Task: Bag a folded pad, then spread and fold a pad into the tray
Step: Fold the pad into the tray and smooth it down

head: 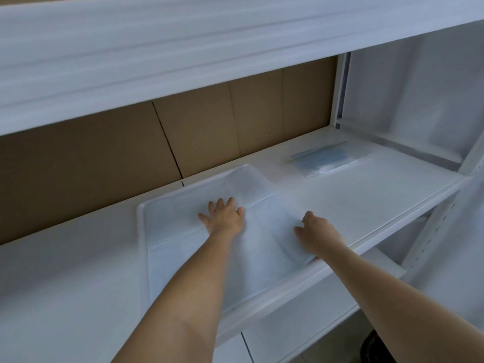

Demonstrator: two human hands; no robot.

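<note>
I see white pad (264, 247) lying in white tray (142, 247) on shelf (366, 195), left hand (222, 218) flat, fingers spread, pressing pad's far left part, right hand (317, 231) fingers curled at pad's right edge, grip unclear, bagged blue pad (324, 159) far right on shelf, brown cardboard (131, 142) behind.

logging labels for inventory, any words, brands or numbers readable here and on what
None can be read.
The clear plastic bag holding a blue folded pad on the white shelf: no print shows; it is blurred.
The brown cardboard backing: plain.
The white plastic tray and the white pad under the left hand and right hand: no markings.
</note>
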